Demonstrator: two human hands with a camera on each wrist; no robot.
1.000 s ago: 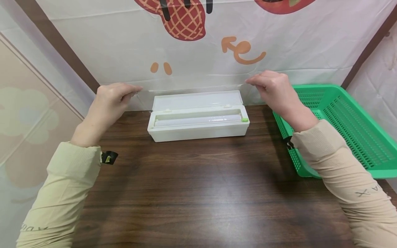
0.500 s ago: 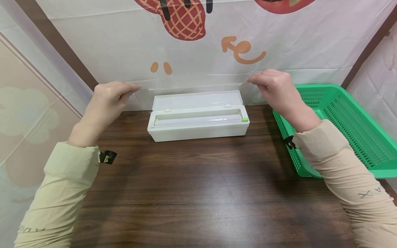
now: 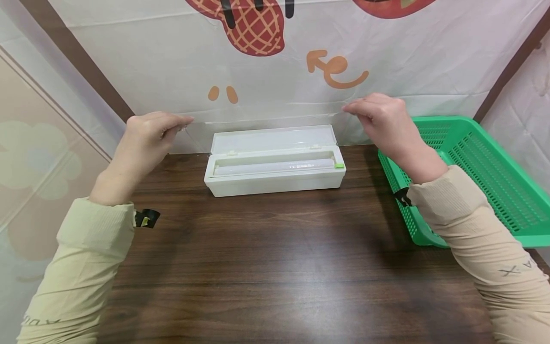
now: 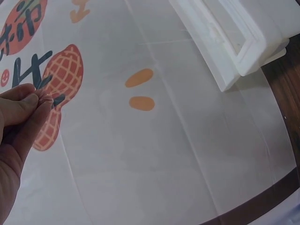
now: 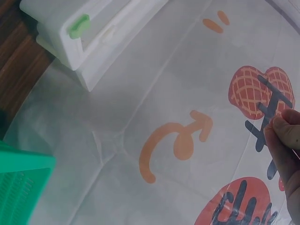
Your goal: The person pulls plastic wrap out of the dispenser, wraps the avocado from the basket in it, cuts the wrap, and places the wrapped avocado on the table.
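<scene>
Both hands are raised in front of the backdrop, spread wide apart. My left hand (image 3: 148, 136) pinches a bunched bit of clear plastic wrap (image 4: 44, 97) between thumb and fingertips. My right hand (image 3: 384, 126) holds its thumb and fingertips pinched together at about the same height, at the other end of the sheet. Between the hands the film is nearly invisible, with faint glints. Below and between them stands a white plastic wrap dispenser (image 3: 275, 185), its lid (image 3: 275, 138) tipped back. Inside lies a roll of wrap (image 3: 275, 167); a green slider (image 3: 339, 166) sits at its right end.
A green perforated basket (image 3: 485, 167) stands on the right, partly behind the right forearm. The dark wooden table (image 3: 275, 258) spreads toward the front. A printed white sheet (image 3: 275, 81) hangs upright right behind the dispenser.
Both hands have drifted slightly upward and a little farther apart, the left one leftward and the right one rightward. The dispenser and basket have stayed put.
</scene>
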